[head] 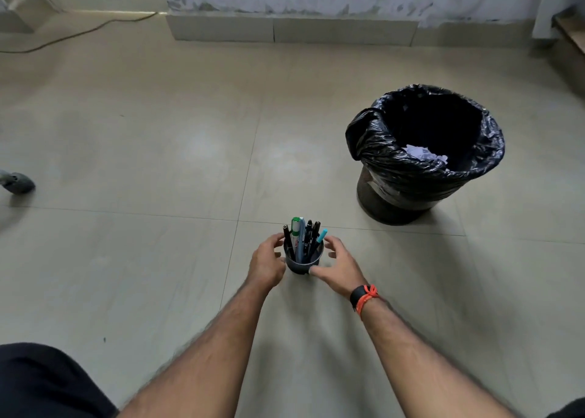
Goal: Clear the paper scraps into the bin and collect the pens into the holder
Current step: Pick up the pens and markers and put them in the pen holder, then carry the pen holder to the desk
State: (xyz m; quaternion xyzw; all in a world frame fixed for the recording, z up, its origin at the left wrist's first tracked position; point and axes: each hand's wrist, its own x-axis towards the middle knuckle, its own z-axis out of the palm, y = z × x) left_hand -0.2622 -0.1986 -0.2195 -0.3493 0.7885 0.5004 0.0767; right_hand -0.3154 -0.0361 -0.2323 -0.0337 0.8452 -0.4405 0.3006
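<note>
A small dark pen holder [300, 264] stands upright on the tiled floor, filled with several pens [297, 231], among them a green-capped marker and a teal one. My left hand [266, 264] cups its left side and my right hand [340, 269] its right side, fingers spread. The right thumb touches the holder's lower front, while the fingers stand off from it. A mesh bin [373, 151] with a black liner stands further away to the right, with crumpled white paper scraps [424, 155] inside.
A cable [79, 34] runs across the floor at the far left. A grey object [17, 181] pokes in at the left edge. A low tiled plinth [285, 29] lines the far wall. My dark-clad knee [47, 383] fills the bottom left corner.
</note>
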